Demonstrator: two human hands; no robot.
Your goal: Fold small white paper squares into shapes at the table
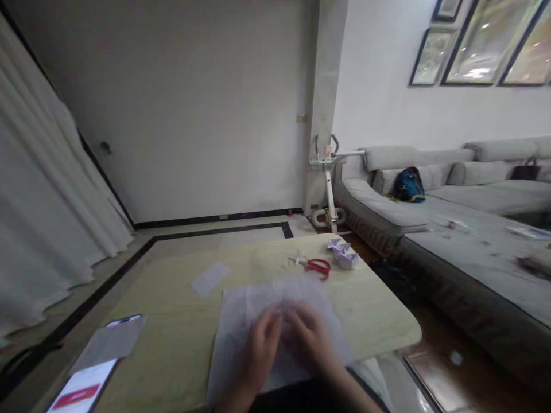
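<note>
A large, thin white sheet (239, 321), like paper, lies at the table's near edge. Over its middle, my left hand (266, 332) and my right hand (307, 330) meet at the fingertips, with fingers bent and pressed together. Motion blur hides what sits between them. Beyond the sheet are red-handled scissors (317, 267), their blades pointing left. Crumpled or folded pale paper pieces (344, 255) rest near the far right corner. A small white paper rectangle (210, 279) lies farther left.
On the pale wooden table (167, 338), a lit phone (84, 387) lies at the near left, partly under a greyish sheet (109, 343). A grey sofa (451, 212) with a blue backpack (408, 184) runs along the right. White exercise equipment (329, 189) stands behind the table.
</note>
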